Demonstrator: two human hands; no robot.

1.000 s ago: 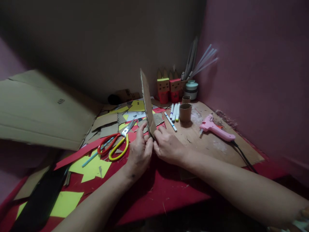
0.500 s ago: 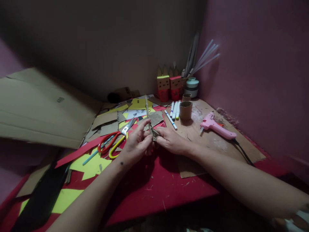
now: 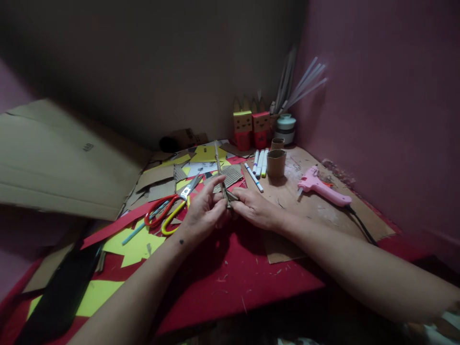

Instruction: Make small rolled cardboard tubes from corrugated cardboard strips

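My left hand [image 3: 207, 207] is closed around a narrow, twisted strip of brown cardboard [image 3: 218, 160], whose long end points away from me. At the strip's near end, my right hand [image 3: 253, 207] pinches a folded or frayed part between thumb and fingers. Both hands meet over the red tablecloth [image 3: 230, 273], and the fingertips hide some of the strip. Just left of my left hand lie scissors [image 3: 168, 211] with red and yellow handles, blades pointing away. A light blue pen or stick [image 3: 134, 232] passes under the red handle.
A pink glue gun [image 3: 323, 188] with a black cord lies on a cardboard sheet at right. Cardboard tubes [image 3: 276, 164] and several markers [image 3: 259, 163] are behind my right hand. Two box figures [image 3: 243, 129] stand at the back. Yellow paper [image 3: 134, 244] and a black object [image 3: 61, 292] lie left.
Hardly anything differs. Both hands keep their hold on the cardboard strip, with a tiny shift of the fingers at its near end.
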